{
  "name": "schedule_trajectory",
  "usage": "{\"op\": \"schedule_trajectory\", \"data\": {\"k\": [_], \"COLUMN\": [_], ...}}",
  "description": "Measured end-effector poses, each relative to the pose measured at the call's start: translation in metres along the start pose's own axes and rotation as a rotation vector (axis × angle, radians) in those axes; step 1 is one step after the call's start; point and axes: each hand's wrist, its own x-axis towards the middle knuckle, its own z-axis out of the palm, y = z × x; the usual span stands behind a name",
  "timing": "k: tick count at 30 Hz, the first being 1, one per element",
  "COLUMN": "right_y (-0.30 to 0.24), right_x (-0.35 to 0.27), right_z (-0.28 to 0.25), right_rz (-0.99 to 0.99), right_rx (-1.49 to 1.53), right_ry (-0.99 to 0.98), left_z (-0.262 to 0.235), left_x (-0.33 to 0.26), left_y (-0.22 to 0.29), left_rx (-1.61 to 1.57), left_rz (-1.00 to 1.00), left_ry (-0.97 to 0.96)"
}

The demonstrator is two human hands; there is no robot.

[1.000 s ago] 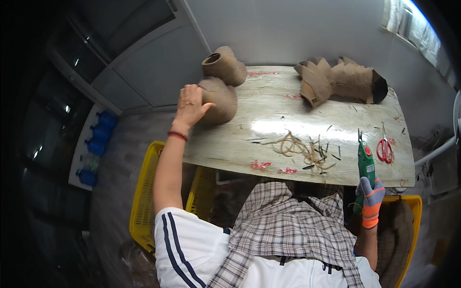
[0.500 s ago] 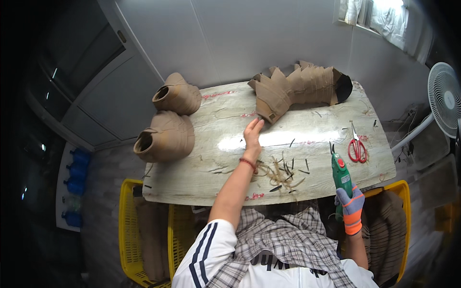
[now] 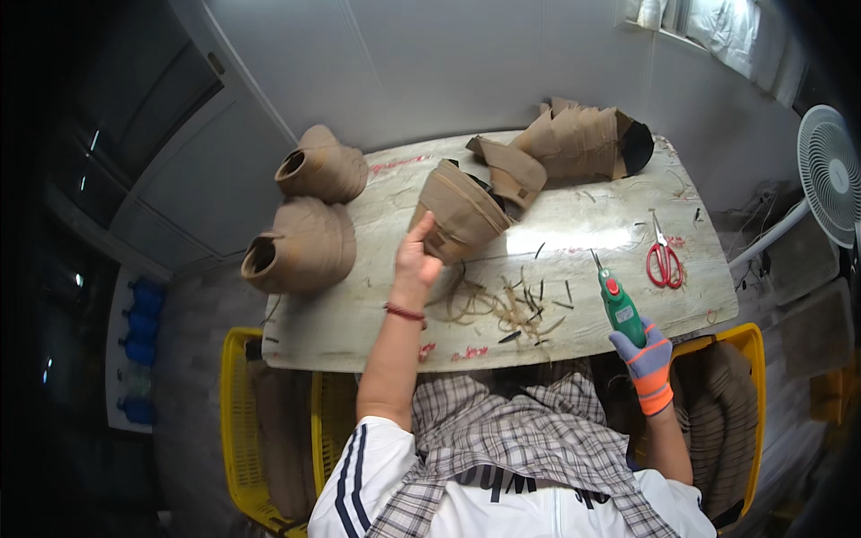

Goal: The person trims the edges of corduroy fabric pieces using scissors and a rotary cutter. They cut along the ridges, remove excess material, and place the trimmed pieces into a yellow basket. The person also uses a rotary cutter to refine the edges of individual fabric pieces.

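Observation:
My bare left hand is closed on a brown fabric shoe upper, raised over the middle of the table with its dark lining edge facing right. Just behind it another loose upper leans at the front of a nested row of brown uppers. My right hand, in a grey and orange glove, grips green electric scissors by the body; their narrow blades point away from me over the table. Red-handled scissors lie to the right of them.
Two stacks of uppers, a far one and a near one, stand on the table's left. Thread and trimmed scraps litter the front middle. Yellow baskets, left and right, hold more uppers. A white fan stands right.
My left hand has taken an upper from the front of the nested row and drawn it left and nearer. My right hand, with the electric scissors, has shifted slightly left.

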Motion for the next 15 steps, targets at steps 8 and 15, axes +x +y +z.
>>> {"op": "schedule_trajectory", "data": {"k": [8,15], "right_y": [-0.035,-0.027], "right_x": [-0.01,-0.022], "right_z": [0.02,0.007], "right_rz": [-0.647,-0.887], "right_rx": [-0.372,-0.459], "right_ry": [0.066,0.113], "left_z": [-0.027,-0.03], "left_x": [-0.108,-0.147], "left_y": [0.06,0.035], "left_rx": [-0.469,-0.521], "left_rz": [-0.231,-0.253], "left_ry": [-0.014,-0.054]}}
